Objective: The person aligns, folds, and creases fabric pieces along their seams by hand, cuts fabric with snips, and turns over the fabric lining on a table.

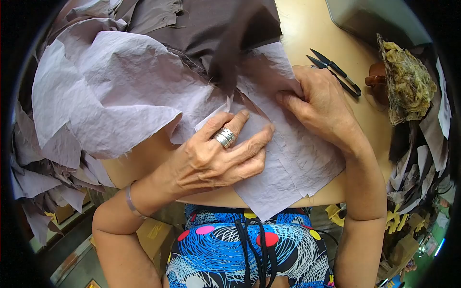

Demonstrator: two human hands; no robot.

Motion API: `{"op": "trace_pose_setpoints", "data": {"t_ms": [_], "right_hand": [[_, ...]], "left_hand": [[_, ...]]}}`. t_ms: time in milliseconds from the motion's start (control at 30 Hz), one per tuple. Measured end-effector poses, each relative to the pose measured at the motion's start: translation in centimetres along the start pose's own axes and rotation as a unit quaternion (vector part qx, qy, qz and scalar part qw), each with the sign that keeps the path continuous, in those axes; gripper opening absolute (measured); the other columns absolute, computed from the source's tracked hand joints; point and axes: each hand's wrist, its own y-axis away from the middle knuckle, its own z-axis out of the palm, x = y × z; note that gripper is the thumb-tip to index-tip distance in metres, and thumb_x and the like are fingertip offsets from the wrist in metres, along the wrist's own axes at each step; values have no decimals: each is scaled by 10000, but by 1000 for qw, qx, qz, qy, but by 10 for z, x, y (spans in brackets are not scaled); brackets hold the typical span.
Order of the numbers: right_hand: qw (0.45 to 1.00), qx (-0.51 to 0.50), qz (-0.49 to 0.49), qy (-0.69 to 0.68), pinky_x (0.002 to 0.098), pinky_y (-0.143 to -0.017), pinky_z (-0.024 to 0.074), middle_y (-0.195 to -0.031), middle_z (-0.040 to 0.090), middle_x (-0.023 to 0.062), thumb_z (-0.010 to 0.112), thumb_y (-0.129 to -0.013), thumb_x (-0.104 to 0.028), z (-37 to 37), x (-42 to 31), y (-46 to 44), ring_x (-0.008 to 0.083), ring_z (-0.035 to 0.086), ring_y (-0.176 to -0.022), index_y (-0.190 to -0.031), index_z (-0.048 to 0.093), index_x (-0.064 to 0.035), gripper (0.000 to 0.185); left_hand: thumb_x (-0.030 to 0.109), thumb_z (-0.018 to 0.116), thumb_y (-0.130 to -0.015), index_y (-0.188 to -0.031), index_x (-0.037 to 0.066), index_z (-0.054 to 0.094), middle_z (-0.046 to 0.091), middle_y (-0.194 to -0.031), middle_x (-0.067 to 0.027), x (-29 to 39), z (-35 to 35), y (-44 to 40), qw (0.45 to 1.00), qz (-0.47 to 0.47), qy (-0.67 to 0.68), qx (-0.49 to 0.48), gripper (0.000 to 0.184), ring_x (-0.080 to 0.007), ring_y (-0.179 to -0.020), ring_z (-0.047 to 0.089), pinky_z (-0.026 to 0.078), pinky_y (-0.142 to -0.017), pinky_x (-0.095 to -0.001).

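A pale lavender cloth piece (283, 158) with frayed edges and a seam line lies in front of me, one corner hanging over the table's near edge. My left hand (218, 156), with silver rings, rests on this cloth with its fingers apart. At the cloth's right edge, my right hand (319, 103) is closed on the fabric, thumb on top and fingertips partly hidden. Left of the hands spreads a larger crumpled lavender cloth (129, 86). Dark brown fabric (211, 29) lies above them, and a blurred dark strip of it stands up near the middle.
Black thread snips (336, 72) lie on the wooden table (307, 29) beyond my right hand. Right of them are a brown cup (377, 79) and a rough block with yellowish fibre (408, 81). Fabric scraps (48, 168) hang at the left edge. A grey laptop-like panel (379, 19) stands at the back right.
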Motion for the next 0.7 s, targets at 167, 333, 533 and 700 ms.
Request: {"op": "trace_pose_setpoints", "data": {"t_ms": [167, 333, 533, 700], "right_hand": [[999, 9, 10, 47, 470, -676, 457, -701, 603, 223, 637, -712, -148, 1, 1, 2, 404, 593, -707, -664, 603, 27, 185], [998, 8, 50, 34, 458, -657, 457, -672, 597, 225, 672, -700, -177, 2, -4, 1, 402, 588, -667, -571, 602, 38, 260], [999, 47, 26, 2, 437, -651, 464, -669, 601, 217, 694, -701, -189, 8, 3, 0, 394, 590, -654, -590, 612, 46, 272], [998, 35, 44, 16, 436, -666, 476, -709, 611, 227, 693, -706, -189, 3, -1, -1, 389, 606, -694, -631, 624, 62, 271]], "left_hand": [[133, 616, -699, -863, 109, 591, 603, -1175, -50, -7, -3, -4, 998, 17, 59, -6, 168, -238, -997, 599, 519, -828, -348], [117, 587, -692, -884, 13, 579, 600, -1100, -163, -13, 14, 3, 995, -23, 57, 73, 218, -268, -995, 603, 527, -823, -338], [111, 565, -707, -899, -7, 580, 604, -1102, -180, -12, 13, 3, 997, -24, 38, 70, 226, -270, -999, 606, 523, -844, -338], [112, 563, -712, -884, 0, 572, 606, -1101, -170, -11, 13, 3, 997, -23, 29, 64, 205, -260, -1003, 604, 520, -849, -332]]}}
